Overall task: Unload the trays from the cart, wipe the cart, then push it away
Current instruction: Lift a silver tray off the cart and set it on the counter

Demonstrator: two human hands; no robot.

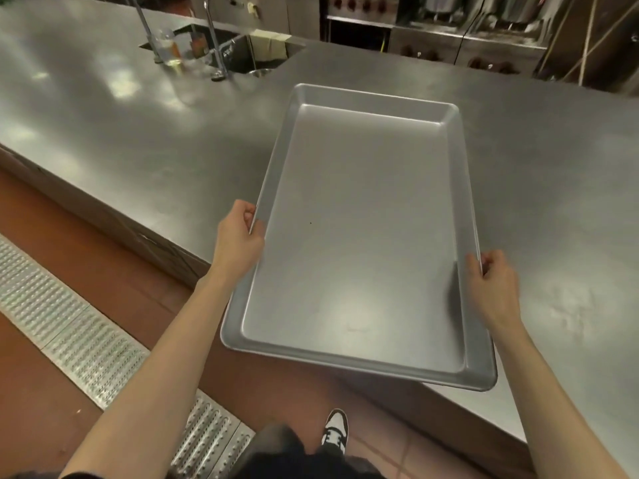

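Note:
A large rectangular metal tray (pixel 363 243) is held lengthwise away from me, its far part over the steel counter (pixel 138 133) and its near end past the counter's front edge. My left hand (pixel 238 236) grips the tray's left rim, fingers curled under it. On the opposite long rim, my right hand (pixel 491 281) grips in the same way. The tray holds nothing. The cart is not in view.
A sink (pixel 249 53) with two tall taps (pixel 216 39) is set into the counter at the back left, with a glass (pixel 169 46) beside it. Ovens or ranges (pixel 432 39) stand behind. A metal floor grate (pixel 86 340) runs along the red floor at my left.

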